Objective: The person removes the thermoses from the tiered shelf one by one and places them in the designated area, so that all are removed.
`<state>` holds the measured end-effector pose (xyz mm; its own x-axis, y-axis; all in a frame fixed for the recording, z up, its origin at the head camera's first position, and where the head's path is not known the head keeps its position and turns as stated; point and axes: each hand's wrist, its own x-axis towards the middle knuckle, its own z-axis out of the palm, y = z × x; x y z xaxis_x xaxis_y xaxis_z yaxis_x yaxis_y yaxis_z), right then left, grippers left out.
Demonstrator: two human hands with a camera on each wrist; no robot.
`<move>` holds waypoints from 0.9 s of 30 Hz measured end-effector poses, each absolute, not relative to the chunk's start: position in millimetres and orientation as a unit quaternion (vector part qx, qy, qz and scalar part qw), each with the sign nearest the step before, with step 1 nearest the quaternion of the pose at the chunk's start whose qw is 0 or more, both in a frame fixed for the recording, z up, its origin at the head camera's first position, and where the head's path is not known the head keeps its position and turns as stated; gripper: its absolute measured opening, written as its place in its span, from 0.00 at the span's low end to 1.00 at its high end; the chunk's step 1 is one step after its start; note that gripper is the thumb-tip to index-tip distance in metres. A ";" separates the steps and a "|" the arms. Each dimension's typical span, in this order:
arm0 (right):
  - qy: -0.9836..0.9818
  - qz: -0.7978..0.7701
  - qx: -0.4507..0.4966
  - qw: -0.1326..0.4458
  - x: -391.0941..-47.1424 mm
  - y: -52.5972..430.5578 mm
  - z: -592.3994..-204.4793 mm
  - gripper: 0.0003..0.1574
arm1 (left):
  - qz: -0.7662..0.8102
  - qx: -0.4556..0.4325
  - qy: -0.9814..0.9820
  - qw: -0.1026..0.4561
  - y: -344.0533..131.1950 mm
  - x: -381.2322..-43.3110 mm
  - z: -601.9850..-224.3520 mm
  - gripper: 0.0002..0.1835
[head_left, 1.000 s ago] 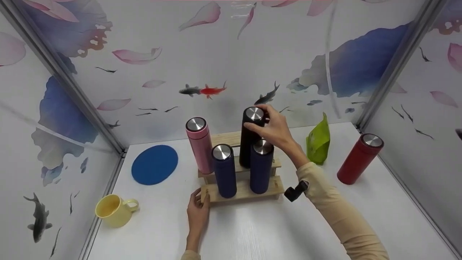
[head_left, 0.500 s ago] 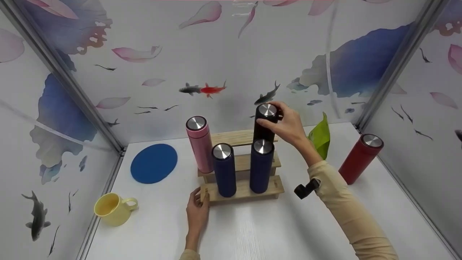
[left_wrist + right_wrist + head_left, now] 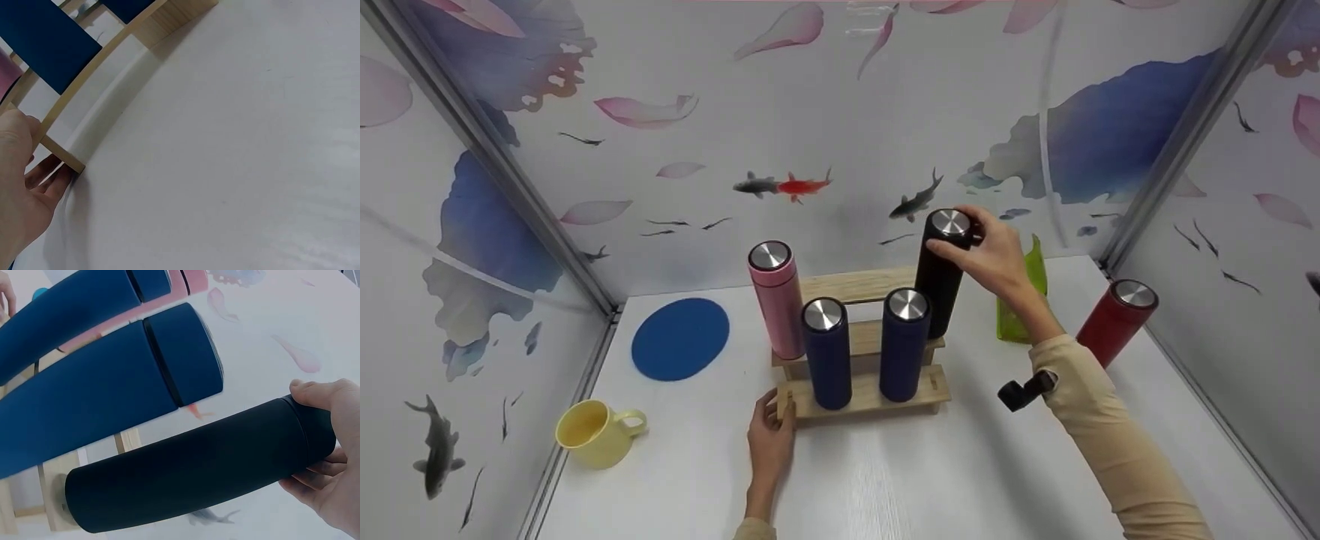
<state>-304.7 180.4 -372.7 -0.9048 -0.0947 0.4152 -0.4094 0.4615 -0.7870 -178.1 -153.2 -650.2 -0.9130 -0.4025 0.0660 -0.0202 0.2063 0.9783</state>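
Observation:
A black thermos bottle with a steel-topped lid stands nearly upright at the right end of the middle step of a wooden tiered rack. My right hand grips it around the lid, thumb in front and fingers behind. In the right wrist view the bottle's base is close over the wooden step. My left hand holds the left end of the rack's front step, thumb on top and fingers around the end. Two dark blue bottles stand on the front step, and a pink one on the middle step at left.
At right on the white table, a red bottle stands behind my sleeve, and a green pouch is partly hidden by my forearm. A blue round mat and a yellow mug are at left. Printed panels enclose the table's back and sides.
My right hand has carried the black thermos bottle rightward, from near the middle of the rack to its right end. My left hand has stayed on the rack.

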 end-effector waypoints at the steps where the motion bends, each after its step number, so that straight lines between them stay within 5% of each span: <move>1: -0.841 0.495 0.148 0.159 -304.5 183.0 -372.6 0.42 | -0.616 0.140 -0.760 0.154 -153.5 -178.1 -649.7 0.23; 27: -0.875 0.436 0.073 0.197 -281.9 255.2 -381.1 0.43 | -0.622 0.142 -0.756 0.149 -153.0 -179.2 -651.9 0.24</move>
<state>-281.9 255.2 -381.1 -0.9121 0.0446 0.4075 -0.2987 0.6085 -0.7352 -179.2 -153.0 -651.9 -0.9152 -0.4000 0.0491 -0.0287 0.1862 0.9821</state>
